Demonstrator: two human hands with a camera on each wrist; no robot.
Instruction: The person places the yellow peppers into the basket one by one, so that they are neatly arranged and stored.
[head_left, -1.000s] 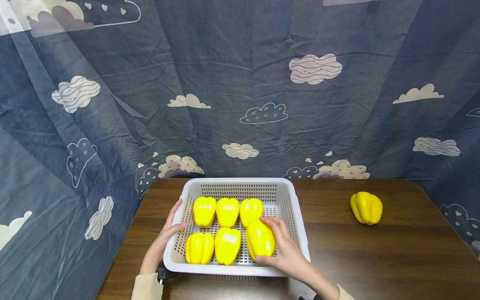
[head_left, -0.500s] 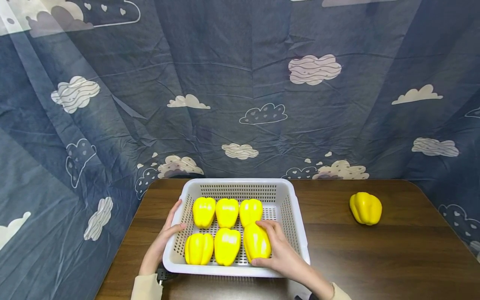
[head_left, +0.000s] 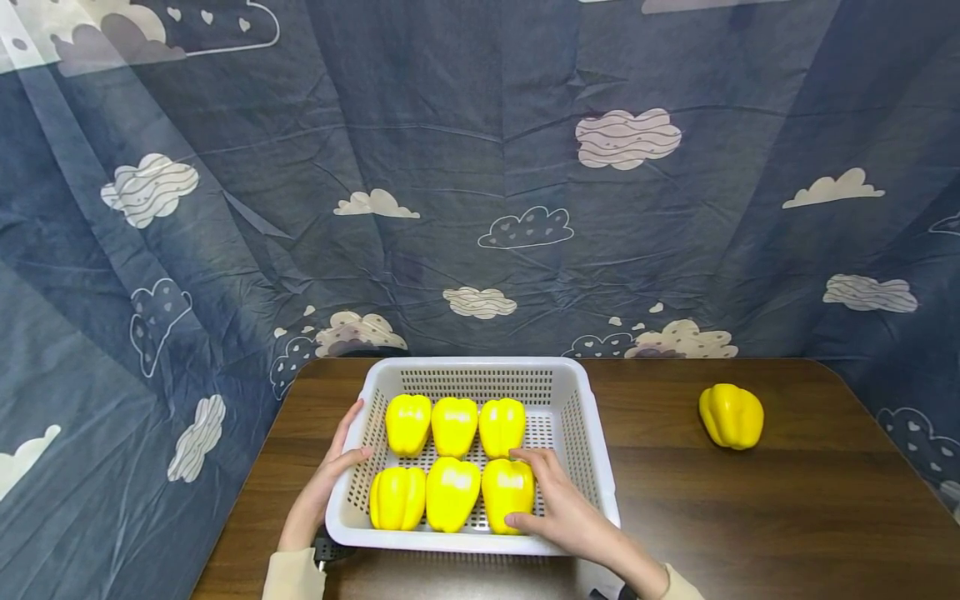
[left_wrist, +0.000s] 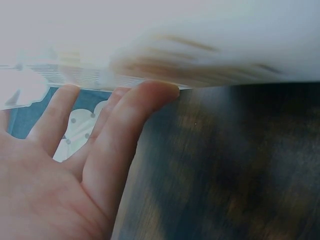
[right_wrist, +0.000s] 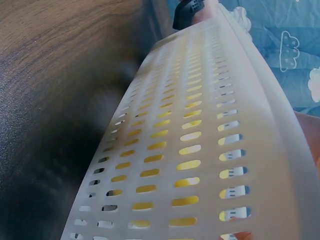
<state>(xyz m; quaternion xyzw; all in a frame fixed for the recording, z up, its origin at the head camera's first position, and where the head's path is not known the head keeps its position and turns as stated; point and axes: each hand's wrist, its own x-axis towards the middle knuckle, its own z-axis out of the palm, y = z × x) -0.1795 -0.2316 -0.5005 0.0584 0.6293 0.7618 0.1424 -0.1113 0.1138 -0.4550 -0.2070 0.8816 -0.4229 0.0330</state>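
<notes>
A white slatted plastic basket point(head_left: 341, 500) stands on the table with several yellow bell peppers in two rows. My left hand point(head_left: 322, 483) steadies its left side. The thumb tip lies over the rim and the fingers lie along the outer wall; the left wrist view shows these fingers point(left_wrist: 117, 135) fairly straight. My right hand point(head_left: 558, 500) reaches over the basket's front right. Its thumb and fingers curve around the right side of the nearest right yellow bell pepper point(head_left: 504, 492). In the right wrist view, the basket wall point(right_wrist: 165, 140) hides most of that hand.
One more yellow bell pepper point(head_left: 731, 417) lies on the brown wooden table point(head_left: 787, 517) to the right of the basket. A dark blue curtain point(head_left: 442, 133) with cloud prints hangs behind the table and along its sides.
In my right hand, the bell pepper has shifted slightly left, turned more upright and settled lower in the front row. My left hand has stayed at the basket's side.
</notes>
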